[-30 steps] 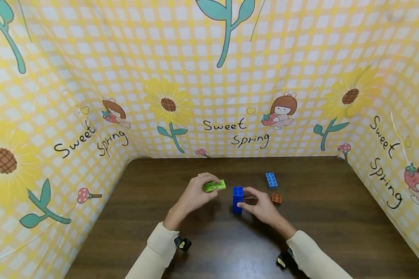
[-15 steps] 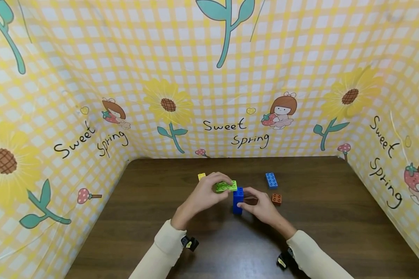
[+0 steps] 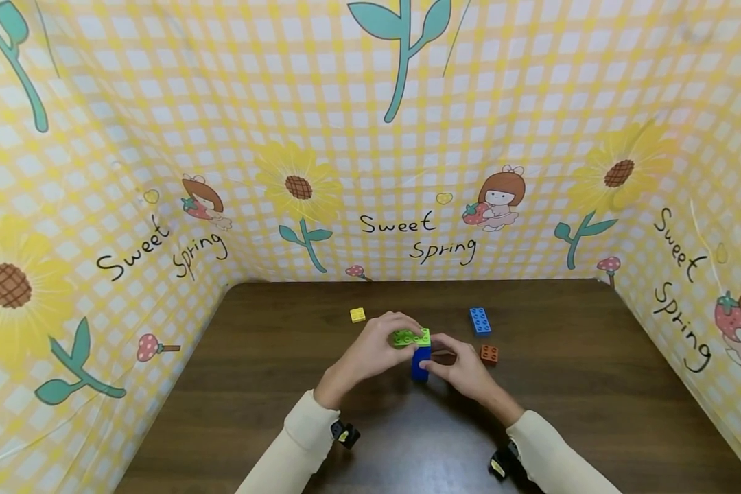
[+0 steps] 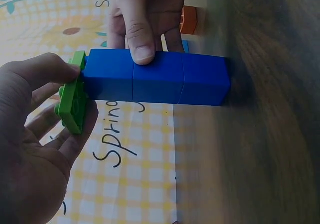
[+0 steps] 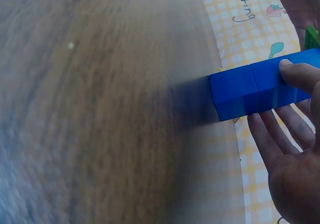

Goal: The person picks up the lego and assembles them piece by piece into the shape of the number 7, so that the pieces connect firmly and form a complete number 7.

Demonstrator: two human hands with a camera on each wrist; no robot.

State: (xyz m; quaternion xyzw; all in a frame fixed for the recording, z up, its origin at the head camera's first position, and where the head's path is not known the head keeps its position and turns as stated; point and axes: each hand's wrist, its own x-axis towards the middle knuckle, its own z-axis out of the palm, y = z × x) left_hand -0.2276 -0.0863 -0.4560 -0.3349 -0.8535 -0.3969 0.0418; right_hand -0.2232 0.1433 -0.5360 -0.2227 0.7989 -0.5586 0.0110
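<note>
A tower of three dark blue toy bricks stands upright on the table. My right hand steadies it from the right, thumb on the middle brick and fingers behind. At the tower's top, my left hand pinches a flat lime-green brick between thumb and fingers. One end of the green brick lies over the top blue brick and the rest juts out to the left. A sliver of blue stud shows between them in the left wrist view; how firmly they are joined I cannot tell.
Behind the left hand lies a small yellow brick. A lighter blue brick and a small orange-brown brick lie right of the tower. A checked yellow cloth walls the brown wooden table at back and sides.
My left hand has carried the green brick rightward and down onto the tower's top, uncovering the yellow brick. The right hand and the tower have stayed in place.
</note>
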